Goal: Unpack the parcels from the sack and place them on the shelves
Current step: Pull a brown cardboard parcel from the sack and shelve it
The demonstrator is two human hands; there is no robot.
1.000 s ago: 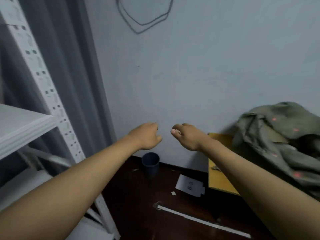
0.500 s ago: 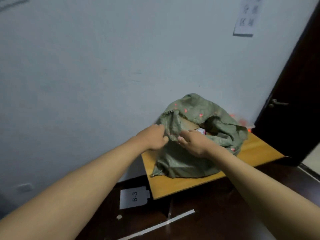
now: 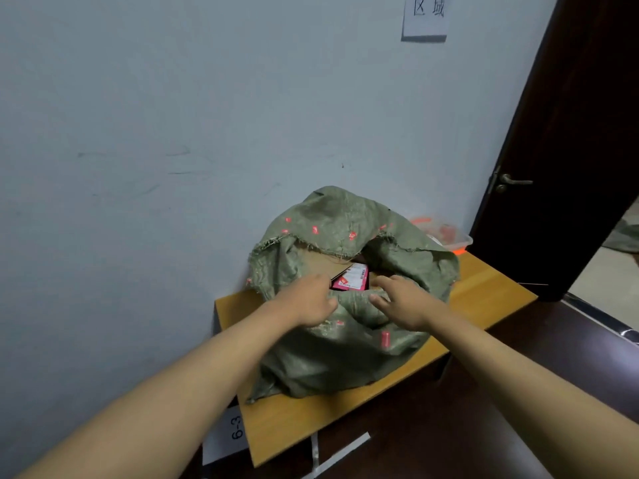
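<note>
Both hands at the sack's near rim: left hand [image 3: 311, 300] and right hand [image 3: 401, 300], each grip clenched on the fabric. Sack [image 3: 345, 340] sits mid-surface [image 3: 287, 420], against the wall. Pink-labelled parcel [image 3: 351, 278] visible inside. Spread rim wide, push it down before reaching in. Versus half a second ago: hands further over the mouth, view closer.

Paper sign [image 3: 424, 16] on wall, top right of frame — reads "区域". White floor label [image 3: 226, 435], bottom centre — reads "6-3". Pink parcel label [image 3: 352, 280] in sack — print illegible.
</note>
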